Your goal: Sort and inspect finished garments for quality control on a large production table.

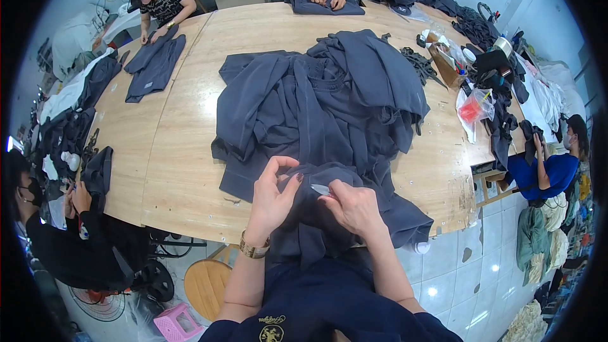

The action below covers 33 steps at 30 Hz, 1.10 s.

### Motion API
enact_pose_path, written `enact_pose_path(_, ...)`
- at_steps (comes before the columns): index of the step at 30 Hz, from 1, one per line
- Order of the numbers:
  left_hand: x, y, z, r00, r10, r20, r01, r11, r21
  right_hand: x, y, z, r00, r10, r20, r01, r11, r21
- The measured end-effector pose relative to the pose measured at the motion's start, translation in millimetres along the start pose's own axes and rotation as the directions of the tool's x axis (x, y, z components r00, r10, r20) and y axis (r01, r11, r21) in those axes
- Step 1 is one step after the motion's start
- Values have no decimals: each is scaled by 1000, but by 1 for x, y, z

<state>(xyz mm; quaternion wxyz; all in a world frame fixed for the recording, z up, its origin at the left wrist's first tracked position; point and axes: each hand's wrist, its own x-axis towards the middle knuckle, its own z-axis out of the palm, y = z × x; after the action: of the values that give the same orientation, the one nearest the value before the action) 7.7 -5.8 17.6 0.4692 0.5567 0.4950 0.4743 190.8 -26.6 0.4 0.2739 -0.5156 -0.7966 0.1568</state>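
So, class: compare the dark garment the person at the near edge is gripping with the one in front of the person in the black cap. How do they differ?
The near garment is bunched in both hands, left hand and right hand, and droops off the table edge; the far garment lies spread flat on the tabletop. The near one adjoins a garment heap; the far one lies apart. Both are dark blue-grey.

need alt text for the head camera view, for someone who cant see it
A person's left hand and right hand pinch a dark navy fabric garment at the near edge of a pale wooden table, the right hand holding a small metal blade. A heap of navy garments lies behind; other people work around the table.
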Motion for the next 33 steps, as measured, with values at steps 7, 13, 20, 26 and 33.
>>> enact_pose_path(7,0,-2,4,999,-30,20,30,999,-29,1,-2,14,976,200,-81,-99,750,654)
enact_pose_path(13,-2,-5,5,999,28,24,-29,1000,9,12,-25,21,967,224,-124,-114,810,576)
enact_pose_path(20,0,-5,-2,997,-69,26,71,993,-95,-11,-28,-3,978,-156,140,52,827,560)
enact_pose_path(26,2,-4,-4,998,-32,60,40,989,-146,-16,-5,-1,998,45,-48,-24,925,378)
enact_pose_path(33,1,-6,-6,996,-19,82,31,988,-150,-7,2,-1,987,-9,-160,48,970,240)
